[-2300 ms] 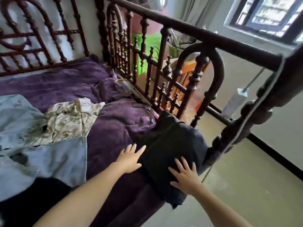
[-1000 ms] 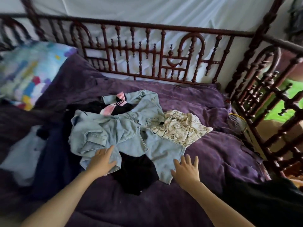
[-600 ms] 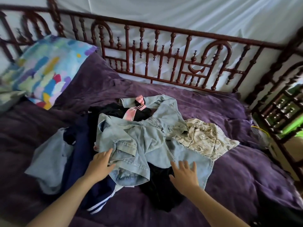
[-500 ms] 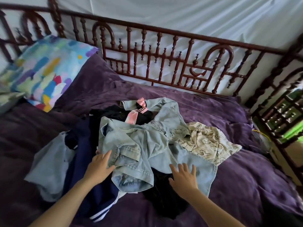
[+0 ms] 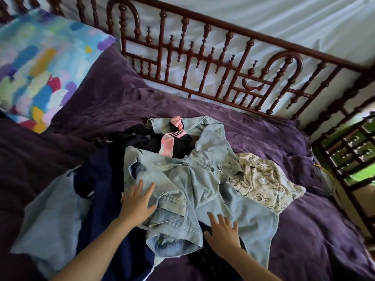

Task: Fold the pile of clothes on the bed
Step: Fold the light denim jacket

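A heap of clothes lies in the middle of the purple bed (image 5: 316, 236). On top is a crumpled light denim jacket (image 5: 194, 187). My left hand (image 5: 138, 201) rests flat on the jacket's left side with fingers spread. My right hand (image 5: 223, 232) lies flat on the jacket's lower part, over a black garment (image 5: 205, 266). A cream patterned garment (image 5: 261, 179) sits at the heap's right. A black and pink garment (image 5: 168, 138) lies at the back. A navy garment (image 5: 105, 216) and a pale blue one (image 5: 48, 220) lie to the left.
A dark red wooden railing (image 5: 213, 55) runs along the bed's far side and right end (image 5: 349, 151). A multicoloured pillow (image 5: 38, 63) lies at the upper left. A yellow-rimmed racket head (image 5: 322, 173) pokes in by the right rail.
I turned from the folded black garment at the bed's foot to the heap. Both hands came down onto the denim jacket, the left sliding a little further up it.
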A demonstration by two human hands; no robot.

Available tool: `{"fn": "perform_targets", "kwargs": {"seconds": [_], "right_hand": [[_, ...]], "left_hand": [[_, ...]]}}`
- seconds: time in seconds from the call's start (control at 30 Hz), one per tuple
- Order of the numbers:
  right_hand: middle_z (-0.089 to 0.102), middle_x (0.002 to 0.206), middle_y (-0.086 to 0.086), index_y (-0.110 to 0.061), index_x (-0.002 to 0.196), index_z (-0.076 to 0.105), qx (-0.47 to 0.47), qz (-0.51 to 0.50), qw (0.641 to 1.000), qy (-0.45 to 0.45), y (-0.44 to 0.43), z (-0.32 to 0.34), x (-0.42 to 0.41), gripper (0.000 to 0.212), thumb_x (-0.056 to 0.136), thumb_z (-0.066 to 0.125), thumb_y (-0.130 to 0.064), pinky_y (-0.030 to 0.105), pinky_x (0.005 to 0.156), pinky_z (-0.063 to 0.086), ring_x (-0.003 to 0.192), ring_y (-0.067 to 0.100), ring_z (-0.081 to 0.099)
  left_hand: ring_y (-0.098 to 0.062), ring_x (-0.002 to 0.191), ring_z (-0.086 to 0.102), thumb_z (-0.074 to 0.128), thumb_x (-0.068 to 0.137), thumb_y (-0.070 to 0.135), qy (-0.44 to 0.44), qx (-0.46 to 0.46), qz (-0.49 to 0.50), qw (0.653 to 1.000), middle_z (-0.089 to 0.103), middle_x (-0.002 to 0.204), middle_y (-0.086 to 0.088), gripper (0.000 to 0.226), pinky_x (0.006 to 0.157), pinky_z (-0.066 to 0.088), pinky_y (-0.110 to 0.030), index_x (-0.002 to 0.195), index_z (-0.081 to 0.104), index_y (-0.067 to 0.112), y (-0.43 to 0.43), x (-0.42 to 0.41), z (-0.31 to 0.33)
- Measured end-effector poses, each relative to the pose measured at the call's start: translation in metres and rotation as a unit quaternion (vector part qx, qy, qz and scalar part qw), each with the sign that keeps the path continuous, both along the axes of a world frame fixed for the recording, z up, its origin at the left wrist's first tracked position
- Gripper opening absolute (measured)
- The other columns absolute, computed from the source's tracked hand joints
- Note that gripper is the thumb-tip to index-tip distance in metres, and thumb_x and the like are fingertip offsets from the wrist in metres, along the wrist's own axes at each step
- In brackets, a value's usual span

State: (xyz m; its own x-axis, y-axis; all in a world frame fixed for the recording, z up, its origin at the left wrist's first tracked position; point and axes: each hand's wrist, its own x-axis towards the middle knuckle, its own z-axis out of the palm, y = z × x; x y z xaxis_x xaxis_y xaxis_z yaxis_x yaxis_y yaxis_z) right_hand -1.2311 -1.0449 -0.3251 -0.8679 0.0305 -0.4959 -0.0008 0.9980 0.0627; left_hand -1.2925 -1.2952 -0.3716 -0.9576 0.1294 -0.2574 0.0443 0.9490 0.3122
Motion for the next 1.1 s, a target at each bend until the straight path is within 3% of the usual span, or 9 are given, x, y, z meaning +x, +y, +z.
{"fn": "perform_targets", "kwargs": {"seconds": [0.23,0.37,0.47,0.6,0.7,0.83,0.9,1.0,1.1], "right_hand": [[0.02,0.151,0.006,-0.029,0.148,0.005,-0.091,-0.036,0.995,-0.006,-0.038,-0.022,-0.044,0.064,0.096,0.041,-0.035,0.038,0.107,0.032,0.136,0.025,0.028],[0.02,0.15,0.006,-0.029,0.148,0.006,-0.145,-0.047,0.988,-0.021,-0.064,-0.039,-0.05,0.065,0.095,0.044,-0.033,0.038,0.107,0.032,0.135,0.026,0.029],[0.028,0.146,0.006,-0.029,0.148,0.007,-0.171,-0.06,0.983,-0.031,-0.075,-0.05,-0.041,0.068,0.092,0.046,-0.032,0.036,0.105,0.035,0.132,0.025,0.033],[0.03,0.143,0.002,-0.03,0.149,0.0,-0.207,-0.086,0.974,-0.01,-0.079,-0.05,-0.027,0.079,0.089,0.052,-0.033,0.03,0.102,0.035,0.132,0.02,0.033],[0.032,0.139,0.002,-0.031,0.148,0.002,-0.265,-0.14,0.954,-0.017,-0.075,-0.045,-0.02,0.085,0.085,0.059,-0.028,0.026,0.096,0.037,0.128,0.02,0.039],[0.051,0.099,-0.01,-0.027,0.123,0.043,-0.327,-0.187,0.926,0.017,-0.064,-0.04,-0.008,0.048,0.08,0.065,-0.025,0.026,0.09,0.044,0.102,0.015,0.054],[0.049,0.082,-0.019,-0.029,0.101,0.045,-0.344,-0.19,0.919,0.033,-0.059,-0.032,0.0,0.027,0.082,0.063,-0.022,0.023,0.082,0.045,0.092,0.013,0.054],[0.052,0.079,-0.012,-0.031,0.085,0.046,-0.381,-0.206,0.9,0.043,-0.052,-0.018,0.014,0.019,0.086,0.056,-0.015,0.014,0.063,0.041,0.085,0.014,0.054],[0.057,0.086,0.0,-0.021,0.091,0.05,-0.443,-0.236,0.863,0.05,-0.048,0.002,0.031,0.014,0.086,0.053,-0.008,0.025,0.071,0.045,0.088,0.018,0.055]], "left_hand": [[-0.043,0.142,-0.006,0.048,0.088,0.056,-0.105,-0.059,-0.065,0.991,0.001,0.158,-0.006,0.075,0.113,0.007,-0.053,0.148,0.006,0.04,0.008,-0.027,-0.02],[-0.025,0.14,0.02,0.048,0.093,0.033,-0.061,-0.012,-0.016,0.998,0.041,0.143,0.003,0.052,0.107,0.03,-0.042,0.142,0.03,0.036,-0.001,-0.016,-0.044],[-0.021,0.13,0.038,0.051,0.092,0.026,-0.064,0.053,0.014,0.996,0.05,0.134,0.0,0.044,0.093,0.042,-0.034,0.135,0.043,0.026,-0.009,-0.006,-0.047],[-0.026,0.104,0.059,0.059,0.086,0.026,-0.086,0.151,0.067,0.982,0.062,0.101,0.0,0.026,0.074,0.043,-0.031,0.109,0.058,0.014,-0.012,0.019,-0.044],[-0.008,0.081,0.062,0.065,0.083,0.028,-0.102,0.24,0.105,0.96,0.061,0.071,0.017,0.01,0.071,0.044,-0.026,0.086,0.055,0.026,-0.009,0.048,-0.04],[-0.006,0.081,0.059,0.07,0.08,0.026,-0.113,0.283,0.121,0.945,0.057,0.07,0.021,0.024,0.072,0.043,-0.021,0.079,0.049,0.038,0.002,0.076,-0.026],[-0.01,0.086,0.062,0.071,0.079,0.024,-0.109,0.304,0.122,0.938,0.058,0.077,0.02,0.033,0.075,0.046,-0.024,0.076,0.045,0.044,0.006,0.082,-0.018],[-0.003,0.081,0.06,0.071,0.079,0.021,-0.09,0.328,0.121,0.933,0.062,0.079,0.017,0.031,0.069,0.045,-0.019,0.075,0.05,0.042,0.009,0.09,-0.003],[0.001,0.078,0.057,0.071,0.079,0.018,-0.061,0.353,0.116,0.926,0.062,0.079,0.016,0.029,0.063,0.042,-0.014,0.075,0.052,0.04,0.016,0.096,0.016]]}}
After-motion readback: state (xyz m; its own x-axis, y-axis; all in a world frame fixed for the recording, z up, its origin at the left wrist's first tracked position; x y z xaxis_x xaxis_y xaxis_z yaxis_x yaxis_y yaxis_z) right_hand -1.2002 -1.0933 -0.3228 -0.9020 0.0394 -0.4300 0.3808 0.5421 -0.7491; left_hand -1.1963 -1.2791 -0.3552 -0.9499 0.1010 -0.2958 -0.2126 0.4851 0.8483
